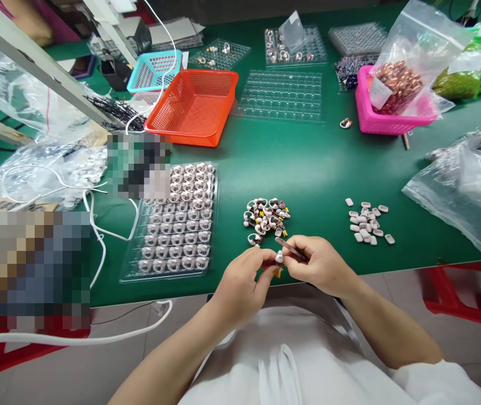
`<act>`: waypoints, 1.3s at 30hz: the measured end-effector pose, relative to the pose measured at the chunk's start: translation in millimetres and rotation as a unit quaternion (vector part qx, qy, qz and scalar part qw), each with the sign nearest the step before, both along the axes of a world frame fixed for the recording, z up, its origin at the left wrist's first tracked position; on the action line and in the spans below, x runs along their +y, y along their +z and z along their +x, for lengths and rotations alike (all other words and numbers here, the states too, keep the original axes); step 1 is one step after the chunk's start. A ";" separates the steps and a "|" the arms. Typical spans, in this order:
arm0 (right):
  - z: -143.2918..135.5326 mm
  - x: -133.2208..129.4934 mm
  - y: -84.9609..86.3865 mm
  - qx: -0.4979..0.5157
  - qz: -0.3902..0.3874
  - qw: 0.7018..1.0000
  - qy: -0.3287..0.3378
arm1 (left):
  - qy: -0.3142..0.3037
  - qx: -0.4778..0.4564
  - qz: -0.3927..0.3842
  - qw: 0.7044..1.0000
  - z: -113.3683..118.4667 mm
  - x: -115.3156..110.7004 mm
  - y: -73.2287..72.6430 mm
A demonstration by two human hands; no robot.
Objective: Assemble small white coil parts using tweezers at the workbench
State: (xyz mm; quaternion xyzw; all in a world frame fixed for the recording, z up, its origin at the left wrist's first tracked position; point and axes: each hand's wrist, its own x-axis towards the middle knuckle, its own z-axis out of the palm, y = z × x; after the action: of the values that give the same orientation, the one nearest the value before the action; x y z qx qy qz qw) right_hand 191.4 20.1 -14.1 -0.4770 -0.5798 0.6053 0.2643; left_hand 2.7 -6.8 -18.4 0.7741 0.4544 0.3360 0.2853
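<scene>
Close to the table's front edge, my left hand (246,281) pinches a small white ring-shaped part (279,257) with a yellow tab under it. My right hand (318,264) grips a thin flat brownish stick (290,247), its tip pointing up and left, and its fingers are right beside the white part. Whether they touch it I cannot tell. Just beyond both hands lies a loose pile of similar white ring-shaped parts (265,218) with yellow and dark bits. To the right are scattered small white oblong caps (365,222), some hollow side up.
A clear tray (212,225) filled with rows of white ring-shaped parts lies left. Behind stand an orange basket (192,109), a blue basket (154,70), an unfilled clear tray (282,95) and a pink basket (396,118) holding a bag. White cables (100,242) run along the left; a plastic bag (459,185) lies right.
</scene>
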 end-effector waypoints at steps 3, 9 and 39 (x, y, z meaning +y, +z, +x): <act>3.0 1.4 -1.7 -0.005 0.003 1.000 0.021 | -0.005 0.002 0.001 1.000 -0.9 0.5 -1.0; 9.4 7.4 -1.8 -0.027 -0.015 0.998 0.059 | -0.006 0.000 -0.001 1.000 -0.9 0.9 -1.2; -2.4 0.2 2.3 -0.011 0.019 0.999 0.032 | 0.092 -0.140 -0.205 0.964 -5.4 -4.3 1.7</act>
State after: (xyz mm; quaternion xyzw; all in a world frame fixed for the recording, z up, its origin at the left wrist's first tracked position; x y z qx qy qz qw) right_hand 189.0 20.3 -11.8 -0.4597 -0.6095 0.5967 0.2471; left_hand -2.8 -11.1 -16.7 0.5991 0.5385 0.3654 0.4665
